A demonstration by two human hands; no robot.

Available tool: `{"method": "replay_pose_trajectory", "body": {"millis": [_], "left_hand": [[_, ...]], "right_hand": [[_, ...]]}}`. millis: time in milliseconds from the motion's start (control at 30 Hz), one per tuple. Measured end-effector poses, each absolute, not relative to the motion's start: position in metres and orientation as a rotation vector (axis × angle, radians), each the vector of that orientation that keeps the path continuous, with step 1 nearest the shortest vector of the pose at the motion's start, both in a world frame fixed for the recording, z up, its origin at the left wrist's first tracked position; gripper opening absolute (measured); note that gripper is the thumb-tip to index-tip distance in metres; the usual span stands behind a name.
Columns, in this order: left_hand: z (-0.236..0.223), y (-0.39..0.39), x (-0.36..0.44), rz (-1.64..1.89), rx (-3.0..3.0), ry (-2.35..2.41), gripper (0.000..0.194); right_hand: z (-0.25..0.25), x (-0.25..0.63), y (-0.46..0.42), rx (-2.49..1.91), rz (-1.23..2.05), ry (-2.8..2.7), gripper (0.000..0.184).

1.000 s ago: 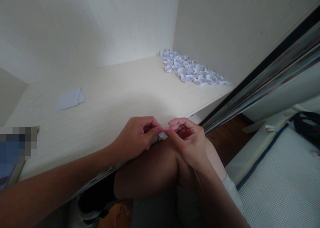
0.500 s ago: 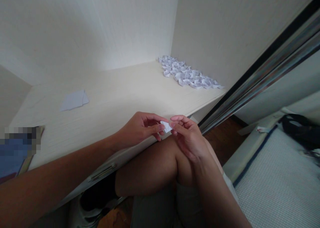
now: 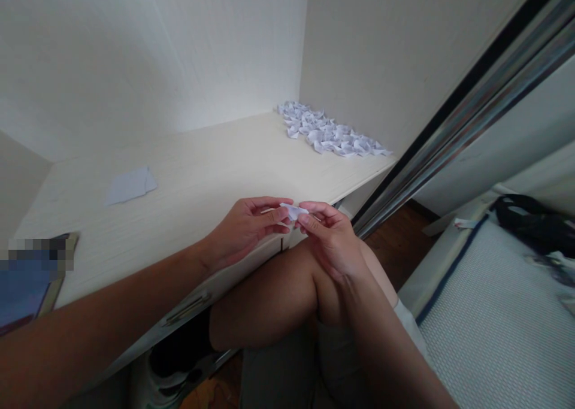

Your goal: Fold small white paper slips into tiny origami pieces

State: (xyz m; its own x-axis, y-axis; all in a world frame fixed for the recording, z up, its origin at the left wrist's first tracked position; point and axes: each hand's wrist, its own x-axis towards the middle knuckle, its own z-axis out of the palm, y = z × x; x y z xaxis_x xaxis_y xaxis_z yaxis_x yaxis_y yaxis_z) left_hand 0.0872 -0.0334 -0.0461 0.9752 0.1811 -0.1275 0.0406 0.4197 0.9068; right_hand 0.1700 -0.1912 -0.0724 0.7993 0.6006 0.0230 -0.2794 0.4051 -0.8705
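Observation:
A small folded piece of white paper [image 3: 293, 211] is pinched between both hands just above the desk's front edge. My left hand [image 3: 249, 226] is closed on its left end, thumb toward me and fingers behind. On the right end, my right hand [image 3: 330, 232] grips it between thumb and fingers. The paper looks pointed and creased; its exact folded shape is partly covered by the fingertips. Several folded white paper pieces [image 3: 335, 135] lie in a spread heap at the desk's back right. Flat white paper sheets [image 3: 128, 185] rest in a small stack at the left.
The pale desk [image 3: 215, 157] has walls behind and at the right. A tablet-like device [image 3: 27, 286], partly blurred, lies at the left edge. Below the desk are my bent leg [image 3: 265, 301] and a drawer handle [image 3: 188, 309]. A bed-like mat [image 3: 489, 313] stands at the right.
The paper has turned from a flat, wider face to a narrower, pointed look as both hands shifted their grip. The hands have moved slightly up and left in view.

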Motion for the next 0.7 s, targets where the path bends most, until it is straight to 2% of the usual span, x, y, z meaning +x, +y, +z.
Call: {"method": "replay_pose_trajectory", "body": {"millis": [367, 700], "left_hand": [[-0.043, -0.037, 0.087, 0.142, 1.106, 0.25, 0.027], [-0.045, -0.039, 0.086, 0.162, 1.069, 0.213, 0.014]], "right_hand": [[-0.075, 0.166, -0.186, -1.013, 0.559, -0.39, 0.024], [-0.078, 0.159, -0.181, -0.906, 0.635, -0.271, 0.03]]}}
